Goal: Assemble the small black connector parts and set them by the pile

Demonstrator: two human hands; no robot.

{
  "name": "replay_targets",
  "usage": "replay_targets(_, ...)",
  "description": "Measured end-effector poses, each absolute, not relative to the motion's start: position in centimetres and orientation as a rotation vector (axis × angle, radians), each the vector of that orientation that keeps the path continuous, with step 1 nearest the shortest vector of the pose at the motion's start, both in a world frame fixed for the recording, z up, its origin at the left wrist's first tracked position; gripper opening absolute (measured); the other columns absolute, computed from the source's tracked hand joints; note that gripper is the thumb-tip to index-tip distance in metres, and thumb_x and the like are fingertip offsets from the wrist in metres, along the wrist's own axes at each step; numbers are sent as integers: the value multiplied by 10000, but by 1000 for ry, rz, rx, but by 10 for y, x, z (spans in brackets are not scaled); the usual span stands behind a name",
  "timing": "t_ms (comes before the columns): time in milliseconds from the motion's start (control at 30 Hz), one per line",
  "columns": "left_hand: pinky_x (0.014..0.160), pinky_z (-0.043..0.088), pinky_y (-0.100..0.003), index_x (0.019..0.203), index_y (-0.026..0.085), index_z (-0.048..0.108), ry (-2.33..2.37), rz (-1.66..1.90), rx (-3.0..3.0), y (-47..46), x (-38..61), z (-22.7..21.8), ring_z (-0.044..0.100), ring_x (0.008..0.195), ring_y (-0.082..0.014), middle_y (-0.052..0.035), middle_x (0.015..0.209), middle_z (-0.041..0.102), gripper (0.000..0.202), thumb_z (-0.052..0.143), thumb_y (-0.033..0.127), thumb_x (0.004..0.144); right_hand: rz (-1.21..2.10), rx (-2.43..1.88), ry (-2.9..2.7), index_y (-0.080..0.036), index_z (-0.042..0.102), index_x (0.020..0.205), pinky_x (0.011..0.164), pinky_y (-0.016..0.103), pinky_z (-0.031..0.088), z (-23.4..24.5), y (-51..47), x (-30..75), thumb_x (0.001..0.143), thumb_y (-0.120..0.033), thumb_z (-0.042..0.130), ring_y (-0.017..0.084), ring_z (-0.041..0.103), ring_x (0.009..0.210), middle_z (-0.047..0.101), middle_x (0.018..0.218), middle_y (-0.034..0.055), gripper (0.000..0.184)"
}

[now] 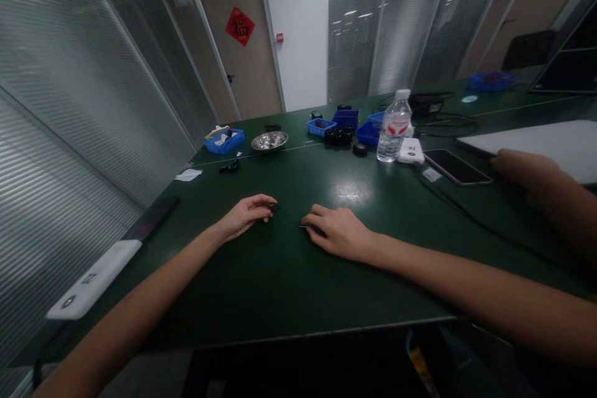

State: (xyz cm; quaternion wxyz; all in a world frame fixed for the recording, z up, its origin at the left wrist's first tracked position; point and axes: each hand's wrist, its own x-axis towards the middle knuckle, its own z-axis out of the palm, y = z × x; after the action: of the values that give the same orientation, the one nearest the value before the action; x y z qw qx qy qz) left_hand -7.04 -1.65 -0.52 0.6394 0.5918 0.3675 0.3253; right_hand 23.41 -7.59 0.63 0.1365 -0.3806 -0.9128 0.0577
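Note:
My left hand (245, 214) rests on the dark green table (280, 273) with its fingertips pinched on a small dark round part (273, 206). My right hand (338, 231) lies knuckles up just to the right of it, fingers curled over a thin dark tool whose tip (304, 226) pokes out at the left. Both forearms lie on the table near its front edge.
Further back stand blue bins (224, 142), a metal bowl (269, 140), black round parts (339, 135), a water bottle (394, 127), a white device (410, 150) and a phone (457, 166). Another person's arm (550, 189) rests at the right by a white laptop (550, 146).

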Motion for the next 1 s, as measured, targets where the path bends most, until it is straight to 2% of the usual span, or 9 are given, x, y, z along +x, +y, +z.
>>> replay_targets(133, 775, 457, -268, 1175, 156, 705, 865, 771, 1328, -15, -72, -9, 560, 821, -111, -81, 1138, 638, 373, 794, 177, 814, 182, -1100, -2645, -236, 635, 1273, 621, 255, 380, 8, -76, 234, 1029, -342, 470, 134, 614, 769, 627, 1162, 67, 314)
replay_targets(433, 758, 435, -271, 1164, 149, 709, 838, 861, 1385, -14, -73, -16, 556, 868, -147, -109, 1145, 635, 336, 755, 242, 845, 162, -1088, -2639, -233, 638, 1254, 604, 257, 365, 7, -76, 234, 1027, -338, 472, 124, 600, 746, 627, 1132, 56, 300)
replay_targets(633, 698, 406, -251, 1174, 174, 712, 894, 826, 1440, -16, -73, -14, 501, 794, -122, -55, 1020, 591, 345, 753, 264, 844, 140, -1083, -2629, -233, 638, 1244, 600, 255, 358, 4, -75, 234, 1019, -333, 478, 126, 596, 738, 632, 1129, 53, 294)
replay_targets(867, 769, 453, -278, 1172, 203, 736, 910, 751, 1539, -24, -70, 1, 522, 922, -163, -71, 1156, 547, 320, 724, 276, 861, 157, -1087, -2635, -239, 635, 1253, 616, 256, 373, 4, -75, 235, 1022, -344, 472, 131, 606, 755, 632, 1145, 56, 301)
replay_targets(1000, 779, 459, -281, 1181, 199, 739, 928, 746, 1552, -24, -70, 0, 517, 928, -165, -75, 1170, 532, 329, 720, 281, 864, 158, -1093, -2642, -237, 637, 1261, 622, 248, 380, 3, -74, 235, 1022, -344, 476, 131, 608, 768, 628, 1153, 64, 307)
